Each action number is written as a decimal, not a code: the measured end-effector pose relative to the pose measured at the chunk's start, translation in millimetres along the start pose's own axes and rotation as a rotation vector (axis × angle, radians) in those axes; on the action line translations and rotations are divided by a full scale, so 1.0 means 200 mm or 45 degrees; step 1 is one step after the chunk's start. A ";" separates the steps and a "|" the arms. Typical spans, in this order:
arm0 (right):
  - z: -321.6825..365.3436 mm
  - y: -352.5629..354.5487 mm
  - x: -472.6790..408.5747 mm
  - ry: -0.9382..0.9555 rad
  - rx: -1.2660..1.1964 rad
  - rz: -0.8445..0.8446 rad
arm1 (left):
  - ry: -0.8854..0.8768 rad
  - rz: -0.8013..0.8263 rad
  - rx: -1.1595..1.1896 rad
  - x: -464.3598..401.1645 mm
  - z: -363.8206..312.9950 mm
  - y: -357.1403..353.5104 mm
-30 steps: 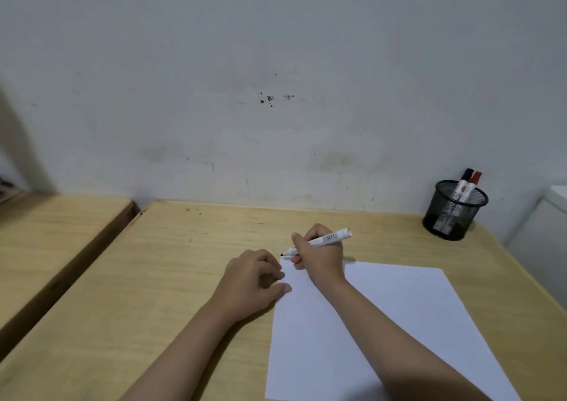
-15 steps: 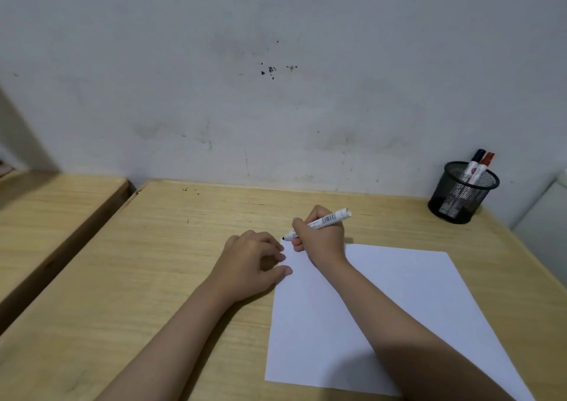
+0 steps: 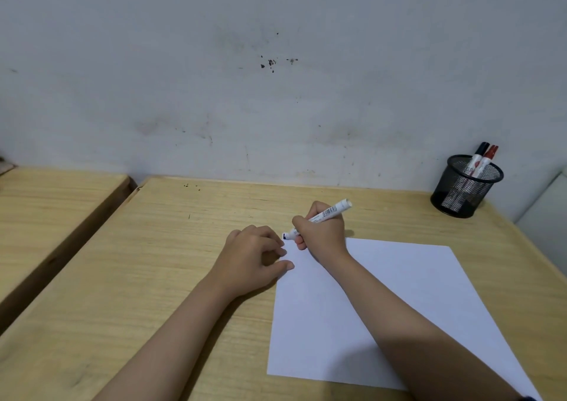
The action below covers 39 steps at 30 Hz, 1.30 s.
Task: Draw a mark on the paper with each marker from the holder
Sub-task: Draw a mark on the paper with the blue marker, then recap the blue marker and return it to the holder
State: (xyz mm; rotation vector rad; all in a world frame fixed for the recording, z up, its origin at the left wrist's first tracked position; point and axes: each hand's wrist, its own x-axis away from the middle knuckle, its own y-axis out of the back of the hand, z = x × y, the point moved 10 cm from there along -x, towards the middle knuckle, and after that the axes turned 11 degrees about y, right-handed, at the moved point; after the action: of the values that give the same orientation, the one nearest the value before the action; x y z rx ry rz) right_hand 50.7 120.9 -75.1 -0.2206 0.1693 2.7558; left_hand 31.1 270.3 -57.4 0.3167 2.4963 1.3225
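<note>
A white sheet of paper (image 3: 414, 302) lies on the wooden desk (image 3: 159, 265). My right hand (image 3: 322, 231) grips a white marker (image 3: 329, 213) with its dark tip pointing left, just above the paper's far left corner. My left hand (image 3: 254, 256) rests curled on the desk, its thumb touching the paper's left edge; whether it holds the cap I cannot tell. A black mesh holder (image 3: 466, 188) at the back right holds a black-capped marker (image 3: 478, 156) and a red-capped marker (image 3: 489, 158). I see no mark on the paper.
A grey stained wall (image 3: 276, 78) rises behind the desk. A second wooden surface (image 3: 46, 213) lies to the left across a narrow gap. A white object (image 3: 549, 213) stands beyond the desk's right edge.
The view has tilted down slightly. My right hand with the marker has stayed at the paper's far left corner, and my left hand has barely moved.
</note>
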 end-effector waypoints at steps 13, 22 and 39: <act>0.17 0.37 -0.01 0.141 -0.396 -0.389 | 0.051 -0.037 0.063 0.00 0.00 0.00; 0.15 0.63 0.09 0.109 -0.240 -0.249 | 0.046 -0.095 0.091 -0.25 -0.36 -0.04; 0.37 0.88 0.27 0.347 -0.258 -0.090 | 0.233 0.361 1.243 -0.23 -0.60 -0.07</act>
State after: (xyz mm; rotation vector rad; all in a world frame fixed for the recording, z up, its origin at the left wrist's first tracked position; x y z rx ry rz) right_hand -73.7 -11.3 4.0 -0.6438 -0.0476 2.6610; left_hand 30.2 154.8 2.9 0.7937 3.1632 0.0809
